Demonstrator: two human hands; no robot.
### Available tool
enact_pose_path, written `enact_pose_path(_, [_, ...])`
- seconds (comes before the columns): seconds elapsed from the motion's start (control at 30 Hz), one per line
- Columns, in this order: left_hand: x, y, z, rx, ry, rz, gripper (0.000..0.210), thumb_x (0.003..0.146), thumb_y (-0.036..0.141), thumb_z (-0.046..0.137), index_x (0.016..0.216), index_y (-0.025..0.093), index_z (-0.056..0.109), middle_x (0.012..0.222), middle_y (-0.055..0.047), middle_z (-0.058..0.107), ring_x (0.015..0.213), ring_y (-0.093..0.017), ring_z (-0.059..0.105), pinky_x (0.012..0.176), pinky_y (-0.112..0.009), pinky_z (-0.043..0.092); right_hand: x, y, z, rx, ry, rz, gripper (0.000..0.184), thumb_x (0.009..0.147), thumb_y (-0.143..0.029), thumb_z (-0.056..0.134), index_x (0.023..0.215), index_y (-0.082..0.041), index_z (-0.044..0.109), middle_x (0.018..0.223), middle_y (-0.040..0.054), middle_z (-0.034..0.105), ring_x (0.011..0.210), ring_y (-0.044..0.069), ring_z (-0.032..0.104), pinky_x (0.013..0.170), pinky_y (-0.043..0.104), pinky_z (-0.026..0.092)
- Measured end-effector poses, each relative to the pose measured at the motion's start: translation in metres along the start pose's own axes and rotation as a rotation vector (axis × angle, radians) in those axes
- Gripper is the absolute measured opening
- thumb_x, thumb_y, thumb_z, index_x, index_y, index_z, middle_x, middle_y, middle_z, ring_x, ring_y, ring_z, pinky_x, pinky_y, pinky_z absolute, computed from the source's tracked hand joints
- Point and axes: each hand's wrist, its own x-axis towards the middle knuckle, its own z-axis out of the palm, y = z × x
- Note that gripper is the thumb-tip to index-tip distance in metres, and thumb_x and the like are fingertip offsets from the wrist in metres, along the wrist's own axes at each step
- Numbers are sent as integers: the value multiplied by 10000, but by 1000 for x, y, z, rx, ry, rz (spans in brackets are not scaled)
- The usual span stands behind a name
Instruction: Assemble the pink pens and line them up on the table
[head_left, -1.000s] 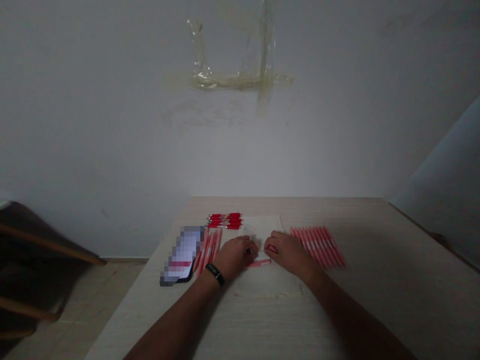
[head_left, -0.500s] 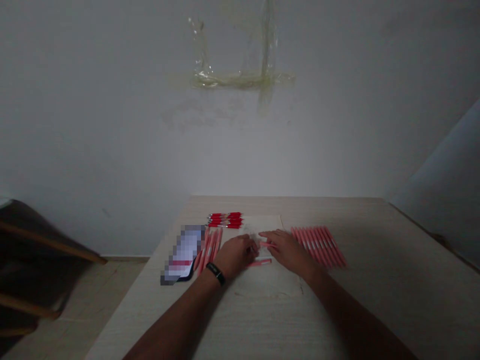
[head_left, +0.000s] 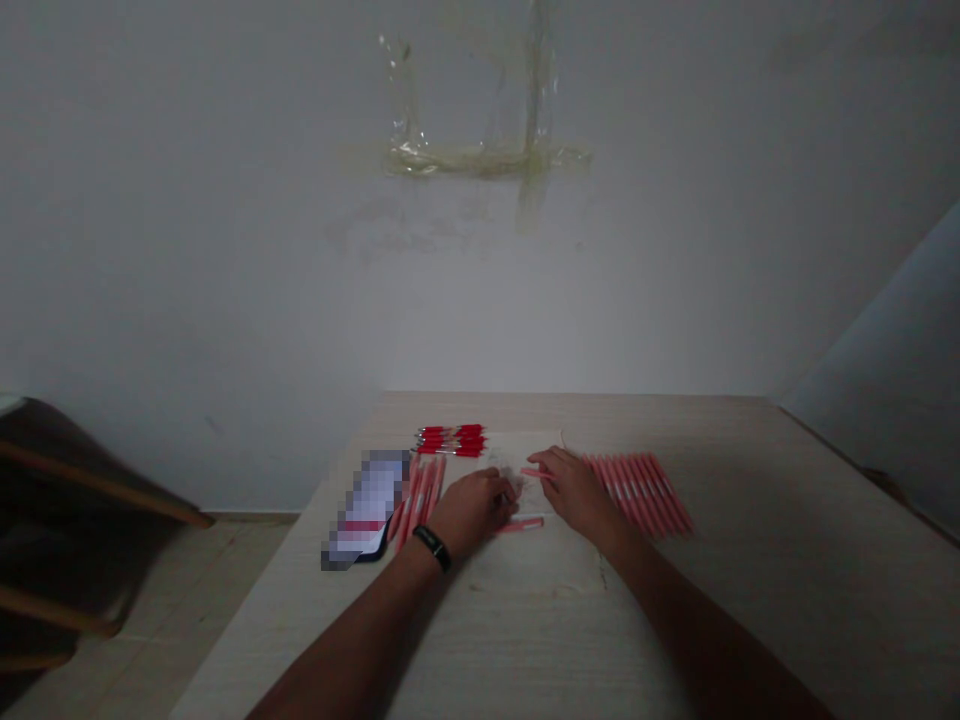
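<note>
My right hand (head_left: 574,490) pinches a slim pink pen-like piece (head_left: 534,473), its free end pointing left. Facing it, my left hand (head_left: 474,508) has its fingers curled together; what lies in them is too small and dark to make out. Another pink pen-like piece (head_left: 525,524) lies just in front of the left fingers, partly covered by that hand. Both hands are low over a pale sheet (head_left: 536,570) on the table. Right of my right hand is a neat row of several pink pens (head_left: 637,493). Several more pink pens (head_left: 418,500) lie left of my left hand.
A bundle of several red pens (head_left: 450,440) lies behind the hands. A phone (head_left: 367,505), partly pixelated, rests at the left side of the wooden table (head_left: 480,640). The wall (head_left: 480,310) stands behind the table. A dark chair (head_left: 67,530) is at the left.
My right hand has shifted slightly up and away with the pink piece, its fingers now more bent around it. The left hand has stayed almost still.
</note>
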Motion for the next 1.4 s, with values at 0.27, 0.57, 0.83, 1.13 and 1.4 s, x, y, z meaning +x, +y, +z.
enact_pose_path(0.27, [0, 0, 2, 9, -6, -11, 104, 850, 238, 628, 923, 218, 700, 944, -43, 656, 831, -168, 617, 705, -243, 420, 4, -4, 2, -56, -48, -17, 336, 846, -47, 556, 1137, -189, 649, 1046, 62, 691, 1013, 204, 592, 935, 341, 431])
enact_pose_path(0.57, [0, 1, -1, 2, -2, -10, 116, 864, 241, 583, 908, 189, 677, 916, -56, 667, 837, -173, 615, 724, -247, 426, -5, -8, -2, 54, -128, -64, 388, 826, -23, 558, 1143, -223, 659, 1104, 45, 697, 1064, 184, 592, 966, 331, 431])
enact_pose_path(0.83, [1, -2, 3, 20, 14, -26, 102, 870, 265, 577, 865, 190, 647, 878, -56, 674, 796, -175, 611, 677, -249, 395, -6, -10, -5, 67, -157, -104, 407, 787, -5, 566, 1115, -219, 677, 1044, 42, 699, 1002, 183, 599, 931, 320, 432])
enact_pose_path(1.13, [1, -1, 0, 20, 0, -25, 76, 856, 257, 594, 855, 188, 627, 865, -48, 662, 763, -164, 602, 645, -239, 389, -9, -6, -1, 120, -126, -111, 373, 803, -23, 574, 1108, -212, 676, 1046, 41, 695, 996, 176, 596, 925, 306, 440])
enact_pose_path(1.4, [-1, 2, -4, 19, -18, 12, 103, 854, 289, 618, 850, 188, 638, 912, -46, 648, 788, -159, 594, 664, -234, 387, -10, -5, -6, 65, -103, -127, 392, 783, -14, 578, 1113, -211, 655, 1031, 40, 665, 1018, 191, 572, 918, 317, 438])
